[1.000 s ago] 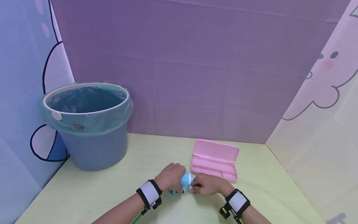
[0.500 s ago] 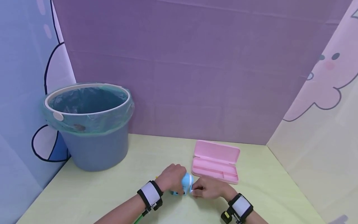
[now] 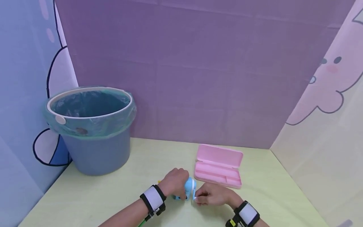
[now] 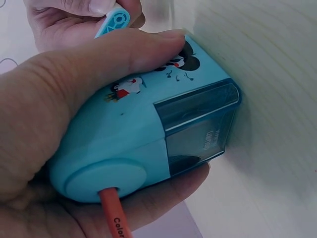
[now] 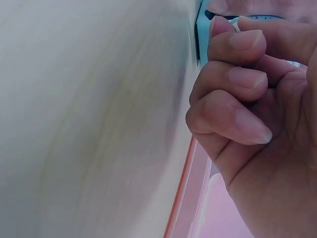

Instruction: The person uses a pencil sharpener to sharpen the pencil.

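A light-blue crank pencil sharpener (image 3: 188, 186) with cartoon prints lies low over the table, gripped by my left hand (image 3: 174, 182). In the left wrist view the thumb lies along one side of the sharpener (image 4: 133, 126) and fingers lie on the other. An orange-red colored pencil (image 4: 117, 218) sticks out of its round front hole. Its see-through shavings drawer (image 4: 195, 131) faces the table side. My right hand (image 3: 212, 194) pinches the knob end of the crank handle (image 4: 117, 21) between thumb and index finger. In the right wrist view the other fingers (image 5: 230, 116) are curled, around nothing visible.
Just behind the right hand lies a pink pencil case (image 3: 218, 182), lid open, with bare compartments. A blue-grey bucket (image 3: 97, 157) lined with a green bag stands at the left. A purple backdrop (image 3: 184, 78) closes off the table's (image 3: 99, 195) back.
My right hand has moved slightly down and toward me with the crank, which now points downward. The left hand keeps its hold on the sharpener. The head view has shifted slightly.
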